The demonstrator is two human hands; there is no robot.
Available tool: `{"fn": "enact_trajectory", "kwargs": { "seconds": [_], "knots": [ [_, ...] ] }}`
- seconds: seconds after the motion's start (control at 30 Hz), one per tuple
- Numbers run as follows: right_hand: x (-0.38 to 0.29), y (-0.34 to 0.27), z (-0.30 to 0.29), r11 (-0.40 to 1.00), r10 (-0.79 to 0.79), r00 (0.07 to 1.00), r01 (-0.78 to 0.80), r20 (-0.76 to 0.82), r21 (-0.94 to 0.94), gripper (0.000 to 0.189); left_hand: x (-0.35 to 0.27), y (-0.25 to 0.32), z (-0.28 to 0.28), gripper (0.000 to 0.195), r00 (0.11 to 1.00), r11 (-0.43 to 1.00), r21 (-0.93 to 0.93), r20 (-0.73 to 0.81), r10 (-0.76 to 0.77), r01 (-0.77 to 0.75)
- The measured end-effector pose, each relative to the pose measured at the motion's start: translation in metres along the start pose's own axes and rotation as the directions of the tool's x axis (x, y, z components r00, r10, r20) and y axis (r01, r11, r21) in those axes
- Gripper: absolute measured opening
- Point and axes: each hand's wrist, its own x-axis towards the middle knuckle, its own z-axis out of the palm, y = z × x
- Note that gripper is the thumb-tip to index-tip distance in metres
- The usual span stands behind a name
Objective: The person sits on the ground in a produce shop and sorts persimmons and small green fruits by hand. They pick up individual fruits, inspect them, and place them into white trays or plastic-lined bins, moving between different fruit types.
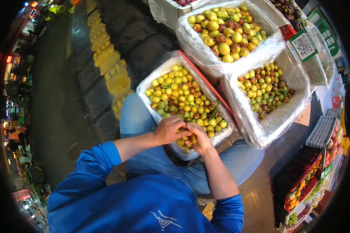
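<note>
Both hands meet over the near end of a plastic-lined box of jujubes (178, 93), which sits between the knees. My left hand (171, 130) comes in from the left with bent fingers. Its fingertips touch those of my right hand (199, 138). Between the fingers is a small brownish thing, mostly hidden, perhaps a jujube; which hand bears it I cannot tell. Yellow-green and reddish jujubes fill the box around the hands, with a few green leaves among them.
Two more lined boxes of jujubes (227, 32) (265, 87) stand ahead and to the right, beside a red strip. A sign with a printed code (302, 46) stands at their right. Black crates (297, 163) and other fruit lie at the far right. Dark pavement with a yellow strip (108, 61) runs at the left.
</note>
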Motion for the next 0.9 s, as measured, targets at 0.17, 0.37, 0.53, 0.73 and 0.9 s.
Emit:
{"fn": "enact_trajectory", "kwargs": {
  "seconds": [0.17,0.37,0.53,0.73,0.9],
  "knots": [
    [-0.001,-0.006,0.004,1.000,0.002,1.000,-0.002,-0.011,0.028,0.021,-0.005,0.004,-0.005,0.036,1.000,0.999,-0.038,-0.006,-0.003,0.003],
    [-0.001,-0.023,-0.003,0.942,-0.178,0.977,0.135,0.117,0.309,0.033,-0.002,-0.061,-0.044,0.033,0.936,0.714,0.615,-0.123,-0.331,0.334],
    [0.001,-0.020,-0.001,0.945,-0.206,0.977,0.181,0.064,0.272,0.028,-0.013,-0.092,-0.058,0.041,0.895,0.795,0.462,0.006,-0.445,0.393],
    [0.008,-0.016,-0.007,0.972,-0.198,0.980,0.197,-0.005,0.131,0.027,-0.010,-0.065,-0.053,0.037,0.752,0.690,-0.326,0.115,-0.649,0.646],
    [0.010,-0.017,-0.010,0.966,-0.174,0.972,0.199,-0.156,0.165,0.027,-0.004,-0.051,-0.050,0.033,0.734,0.253,-0.827,0.254,-0.630,0.503]
  ]
}}
